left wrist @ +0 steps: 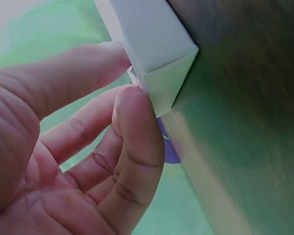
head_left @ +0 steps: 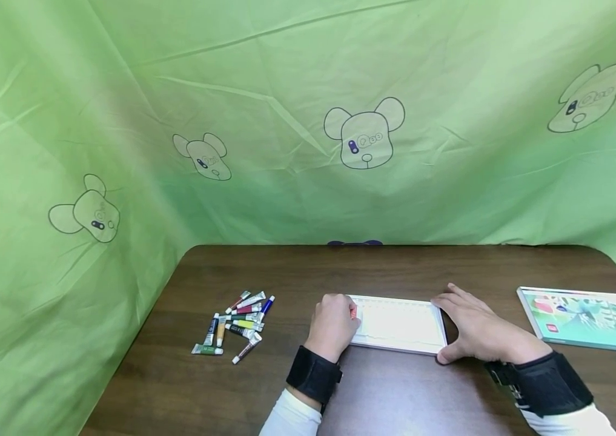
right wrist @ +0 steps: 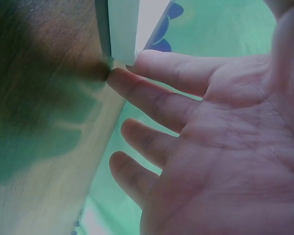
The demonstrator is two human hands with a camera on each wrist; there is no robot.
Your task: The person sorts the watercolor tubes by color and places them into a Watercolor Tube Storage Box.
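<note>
A shallow white box (head_left: 401, 325) lies flat on the brown table in the head view. At its left end, my left hand (head_left: 332, 324) pinches the edge between thumb and fingertips. The left wrist view shows that thumb (left wrist: 83, 68) and the curled fingers meeting at a corner of the white box (left wrist: 152, 34). My right hand (head_left: 473, 330) spans the right end, thumb by the near corner and fingers by the far one. In the right wrist view its fingers (right wrist: 157, 100) are extended, the foremost tips right at the corner of the white box (right wrist: 123, 29).
Several small paint tubes (head_left: 246, 308) lie in a loose pile on the left of the table (head_left: 166, 387). A teal printed box (head_left: 593, 321) lies at the right, beyond my right hand. Green cloth (head_left: 286, 200) with bear-head drawings hangs behind and at the left.
</note>
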